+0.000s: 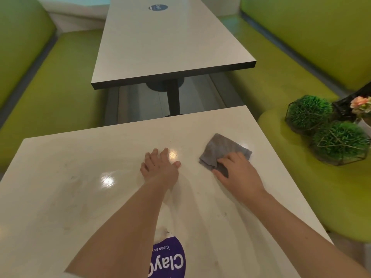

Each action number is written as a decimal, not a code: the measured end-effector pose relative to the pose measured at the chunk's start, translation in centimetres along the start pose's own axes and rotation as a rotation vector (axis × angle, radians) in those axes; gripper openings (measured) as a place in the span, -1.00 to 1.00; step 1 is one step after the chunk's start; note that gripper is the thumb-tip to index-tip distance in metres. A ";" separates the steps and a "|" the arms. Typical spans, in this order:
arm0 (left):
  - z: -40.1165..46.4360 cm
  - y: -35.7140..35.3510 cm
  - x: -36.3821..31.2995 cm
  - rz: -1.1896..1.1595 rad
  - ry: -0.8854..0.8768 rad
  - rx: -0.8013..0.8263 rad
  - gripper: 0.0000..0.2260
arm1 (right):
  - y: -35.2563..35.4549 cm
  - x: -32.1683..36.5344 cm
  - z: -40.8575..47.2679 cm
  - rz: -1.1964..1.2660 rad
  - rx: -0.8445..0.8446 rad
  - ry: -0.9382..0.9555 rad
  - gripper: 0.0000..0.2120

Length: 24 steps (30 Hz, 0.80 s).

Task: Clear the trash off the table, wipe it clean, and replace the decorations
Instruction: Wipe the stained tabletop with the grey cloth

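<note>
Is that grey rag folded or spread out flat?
Folded: the grey cloth rag shows layered edges under the right hand on the white table.

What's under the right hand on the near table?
A crumpled grey cloth lies on the glossy cream table; the right hand presses on its near corner. The cloth's far part shows. The corner beneath the palm and the table under the cloth are covered.

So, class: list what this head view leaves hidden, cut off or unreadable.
- Purple sticker: wording partly covered by the left forearm and cut by the bottom edge.
- Flower decoration: cut off by the right edge.
- Grey cloth: near part hidden under the right hand.
- Far table's blue sticker: too small to read.
</note>
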<state>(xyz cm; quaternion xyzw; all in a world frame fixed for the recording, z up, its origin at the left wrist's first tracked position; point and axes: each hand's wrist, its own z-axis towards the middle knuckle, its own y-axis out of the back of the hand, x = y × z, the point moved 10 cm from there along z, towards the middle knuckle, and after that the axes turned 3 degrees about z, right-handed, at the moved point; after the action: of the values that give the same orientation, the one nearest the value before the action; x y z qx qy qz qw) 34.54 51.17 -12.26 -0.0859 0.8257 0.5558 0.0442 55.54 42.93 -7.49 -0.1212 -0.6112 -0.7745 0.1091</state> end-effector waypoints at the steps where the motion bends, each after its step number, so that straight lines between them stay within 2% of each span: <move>1: 0.0 0.1 -0.1 0.015 -0.001 -0.001 -0.45 | 0.1 0.2 0.4 -0.031 -0.017 0.008 -0.85; 4: 0.1 0.2 -0.1 0.043 -0.006 -0.001 -0.45 | 0.0 1.6 1.9 -0.168 -0.003 0.055 -0.89; 6: 0.1 0.2 -0.1 0.055 -0.007 -0.008 -0.45 | 0.1 1.1 3.3 -0.143 0.068 -0.059 -0.87; 10: 0.1 0.1 -0.2 0.056 -0.012 -0.011 -0.46 | 0.4 -1.3 5.5 0.257 0.220 -0.377 -0.84; 17: 0.1 0.2 -0.4 0.054 -0.017 -0.009 -0.45 | 3.2 -1.2 8.6 0.772 0.129 -0.523 -0.76; 20: 0.0 0.5 -0.5 0.056 -0.027 -0.007 -0.45 | 1.6 -2.6 8.1 0.762 0.181 -0.585 -0.78; 22: 0.1 0.5 -0.4 0.052 -0.030 -0.010 -0.46 | 0.2 -4.0 7.1 0.613 0.205 -0.608 -0.80; 24: 0.1 0.4 -0.3 0.059 -0.028 -0.013 -0.46 | -0.3 -4.9 6.2 0.488 0.147 -0.586 -0.75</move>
<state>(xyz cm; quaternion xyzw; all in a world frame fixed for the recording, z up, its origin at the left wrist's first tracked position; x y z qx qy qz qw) 34.78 51.39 -11.90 -0.0539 0.8234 0.5635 0.0388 60.44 49.09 -7.98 -0.4710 -0.6236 -0.6123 0.1196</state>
